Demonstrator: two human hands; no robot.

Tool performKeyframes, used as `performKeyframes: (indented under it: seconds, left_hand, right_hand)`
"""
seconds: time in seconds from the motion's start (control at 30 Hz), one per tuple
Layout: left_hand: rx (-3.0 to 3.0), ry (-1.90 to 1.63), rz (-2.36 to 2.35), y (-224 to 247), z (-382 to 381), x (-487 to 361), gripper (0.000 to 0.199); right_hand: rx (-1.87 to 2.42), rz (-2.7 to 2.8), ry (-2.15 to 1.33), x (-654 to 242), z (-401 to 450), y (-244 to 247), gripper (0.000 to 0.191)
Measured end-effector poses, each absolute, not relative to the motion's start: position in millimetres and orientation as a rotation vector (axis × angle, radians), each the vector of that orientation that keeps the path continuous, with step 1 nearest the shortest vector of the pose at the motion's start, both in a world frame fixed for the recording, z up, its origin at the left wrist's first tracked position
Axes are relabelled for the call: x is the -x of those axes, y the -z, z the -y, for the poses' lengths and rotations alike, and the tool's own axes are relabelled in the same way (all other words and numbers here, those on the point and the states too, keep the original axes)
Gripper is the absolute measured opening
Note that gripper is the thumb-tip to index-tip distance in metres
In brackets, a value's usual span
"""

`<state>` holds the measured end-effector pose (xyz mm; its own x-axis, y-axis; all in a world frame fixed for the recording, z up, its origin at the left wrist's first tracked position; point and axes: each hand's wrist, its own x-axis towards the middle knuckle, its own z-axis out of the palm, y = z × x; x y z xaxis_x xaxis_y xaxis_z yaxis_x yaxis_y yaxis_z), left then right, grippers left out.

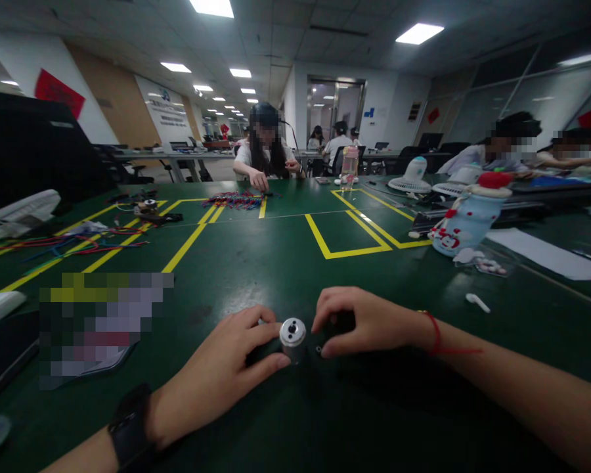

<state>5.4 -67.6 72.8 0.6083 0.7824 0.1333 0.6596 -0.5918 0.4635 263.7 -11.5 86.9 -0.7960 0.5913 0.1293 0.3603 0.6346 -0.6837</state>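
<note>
On the green tabletop (256, 276), close in front of the wearer, a stubby metal cylinder (293, 336) stands upright between the two hands, so head cam puts it pretty much front and center. Left hand (211, 358) comes in from its side with index finger and thumb curved partway closed, both tips up against the metal in what looks like a light hold. I'd guess that's to keep the thing from tipping or sliding, and it leaves the top face uncovered. Right hand (357, 322) is on the other side, thumb and index finger curled but clearly apart, not touching the cylinder. There's a tiny dark ring-like part (318, 349) right by that thumb tip; can't tell if they're actually touching. Probably the hand is down low because the bit is so small. As for looks, the cylinder is silvery and round, with a bright flat top, a dark spot in the middle and smaller dark dots near it, while the side goes dull in shadow. Off past the right wrist there's a white earbud (477, 302), and across the table a person (270, 154) has one hand at a bundle of colored wires (234, 200).
</note>
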Motion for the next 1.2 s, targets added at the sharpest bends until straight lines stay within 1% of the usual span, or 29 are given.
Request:
performKeyframes:
  seconds: [0.03, 0.1, 0.23, 0.33, 0.47, 0.63, 0.97, 1.03, 1.13, 1.2]
  left_hand:
    - [-2.471, -0.46, -1.153, -73.5, 68.5, -4.3, 0.013]
    - [-2.472, -0.464, -1.148, -75.3, 70.7, -0.3, 0.012]
    - [-2.473, -0.48, -1.162, -76.8, 73.8, 10.9, 0.014]
    - [-2.483, -0.488, -1.163, -74.1, 72.3, 14.1, 0.014]
    - [-2.492, -0.502, -1.147, -68.6, 66.5, 8.4, 0.013]
    - [-2.504, -0.514, -1.14, -64.6, 62.2, -5.4, 0.014]
    - [-2.499, -0.489, -1.146, -60.1, 59.5, -29.0, 0.015]
    - [-2.5, -0.505, -1.14, -60.3, 59.7, -30.5, 0.015]
    - [-2.484, -0.524, -1.141, -64.0, 62.5, -29.5, 0.016]
    - [-2.453, -0.547, -1.167, -68.1, 66.2, -25.7, 0.022]
  right_hand:
    - [0.67, 2.61, -0.891, -258.0, 18.0, -88.0, 0.024]
    - [0.638, 2.604, -0.803, -247.7, 26.5, -89.3, 0.017]
    - [0.709, 2.29, -0.782, -227.6, 33.3, -95.3, 0.015]
    - [0.685, 2.209, -0.785, -215.1, 36.7, -101.2, 0.014]
    - [0.706, 2.225, -0.845, -212.5, 37.5, -100.5, 0.016]
    - [0.769, 2.118, -0.858, -225.5, 32.6, -93.2, 0.016]
    - [0.767, 2.182, -0.978, -246.3, 34.0, -90.1, 0.018]
    - [0.78, 2.187, -1.012, -249.6, 32.8, -91.2, 0.021]
    - [0.866, 2.037, -1.092, -257.5, 24.6, -90.4, 0.027]
    - [0.968, 1.9, -1.063, -263.6, 15.1, -86.3, 0.025]
